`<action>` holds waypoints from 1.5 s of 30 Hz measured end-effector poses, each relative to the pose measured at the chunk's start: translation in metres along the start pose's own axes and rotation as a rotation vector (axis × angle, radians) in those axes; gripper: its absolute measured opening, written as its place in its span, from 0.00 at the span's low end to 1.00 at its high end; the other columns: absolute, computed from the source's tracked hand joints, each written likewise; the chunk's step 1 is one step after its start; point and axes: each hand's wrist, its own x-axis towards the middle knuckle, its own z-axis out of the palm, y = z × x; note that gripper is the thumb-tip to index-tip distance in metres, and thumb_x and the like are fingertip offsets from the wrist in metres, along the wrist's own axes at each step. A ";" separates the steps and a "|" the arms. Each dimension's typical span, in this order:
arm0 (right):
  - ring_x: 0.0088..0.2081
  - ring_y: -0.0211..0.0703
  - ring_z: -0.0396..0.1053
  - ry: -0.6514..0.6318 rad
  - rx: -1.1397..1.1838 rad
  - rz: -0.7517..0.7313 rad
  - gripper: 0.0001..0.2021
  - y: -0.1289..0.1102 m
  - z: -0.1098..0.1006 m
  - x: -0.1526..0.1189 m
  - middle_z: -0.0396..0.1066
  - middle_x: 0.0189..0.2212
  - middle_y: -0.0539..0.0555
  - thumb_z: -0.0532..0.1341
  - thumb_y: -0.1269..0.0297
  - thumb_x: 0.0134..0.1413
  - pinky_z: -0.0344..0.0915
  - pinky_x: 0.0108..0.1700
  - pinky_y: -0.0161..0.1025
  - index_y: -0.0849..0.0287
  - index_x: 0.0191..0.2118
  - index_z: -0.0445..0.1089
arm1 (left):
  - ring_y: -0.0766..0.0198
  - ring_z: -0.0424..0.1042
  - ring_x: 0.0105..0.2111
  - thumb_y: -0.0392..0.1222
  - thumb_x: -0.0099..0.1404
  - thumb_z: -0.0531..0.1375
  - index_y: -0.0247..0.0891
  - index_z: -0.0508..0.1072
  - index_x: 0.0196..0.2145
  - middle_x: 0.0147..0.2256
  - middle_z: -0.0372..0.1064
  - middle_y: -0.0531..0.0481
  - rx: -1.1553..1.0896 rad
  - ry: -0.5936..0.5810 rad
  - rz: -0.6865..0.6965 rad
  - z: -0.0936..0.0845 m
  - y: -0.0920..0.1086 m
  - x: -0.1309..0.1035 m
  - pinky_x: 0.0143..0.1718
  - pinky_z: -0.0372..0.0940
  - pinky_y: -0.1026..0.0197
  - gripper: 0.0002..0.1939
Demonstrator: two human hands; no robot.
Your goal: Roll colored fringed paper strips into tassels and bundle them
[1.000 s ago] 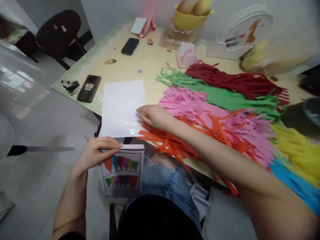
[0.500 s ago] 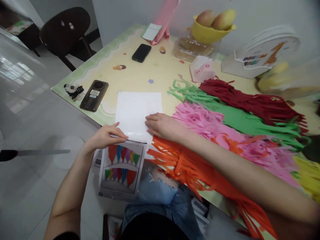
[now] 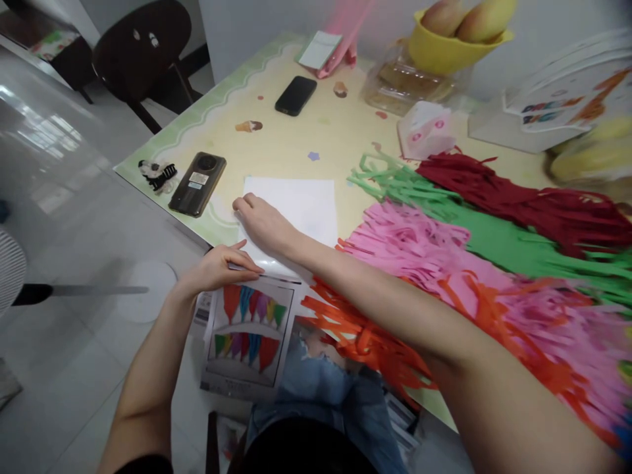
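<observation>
A plain white sheet [image 3: 309, 204] lies at the table's near left corner. Below it a printed sheet [image 3: 247, 349], with a picture of coloured tassel strings, hangs over the table edge. My left hand [image 3: 222, 266] grips the upper edge of that printed sheet, fingers pressed together. My right hand [image 3: 264, 224] is on the left edge of the white sheet with its fingers curled; what they hold, if anything, is hidden. My right forearm crosses over the orange fringed strips [image 3: 365, 345]. Pink fringed strips [image 3: 409, 237] lie to the right of the white sheet.
Green [image 3: 498, 240] and dark red fringed strips [image 3: 523, 204] lie further back. A phone [image 3: 198, 184] and a hair clip [image 3: 157, 176] are at the left edge; another phone [image 3: 296, 95] lies behind. A yellow bowl [image 3: 444, 49] holds fruit. A fan [image 3: 12, 273] stands left.
My right hand has moved left across the white sheet to its left edge, and its flat fingers have curled. My left hand keeps its place on the printed sheet. The view has shifted slightly.
</observation>
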 end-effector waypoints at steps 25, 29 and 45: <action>0.40 0.46 0.65 -0.105 0.021 0.026 0.09 -0.004 -0.015 0.007 0.66 0.46 0.61 0.53 0.71 0.68 0.61 0.44 0.39 0.63 0.51 0.64 | 0.62 0.80 0.31 0.46 0.60 0.69 0.46 0.85 0.34 0.31 0.82 0.52 0.026 0.028 -0.003 0.000 0.002 0.002 0.71 0.49 0.35 0.05; 0.42 0.49 0.65 -0.086 0.031 -0.006 0.10 0.002 -0.009 0.009 0.69 0.44 0.61 0.52 0.73 0.66 0.60 0.46 0.41 0.63 0.50 0.64 | 0.63 0.79 0.30 0.47 0.60 0.69 0.45 0.85 0.34 0.30 0.82 0.51 0.036 0.034 -0.019 -0.001 0.002 0.002 0.71 0.50 0.36 0.06; 0.29 0.33 0.67 0.301 1.342 0.569 0.17 0.019 -0.044 0.007 0.69 0.26 0.41 0.64 0.74 0.45 0.65 0.37 0.34 0.56 0.43 0.63 | 0.58 0.80 0.32 0.55 0.54 0.72 0.40 0.85 0.30 0.33 0.82 0.44 -0.013 0.219 -0.019 -0.012 0.012 -0.009 0.68 0.56 0.36 0.15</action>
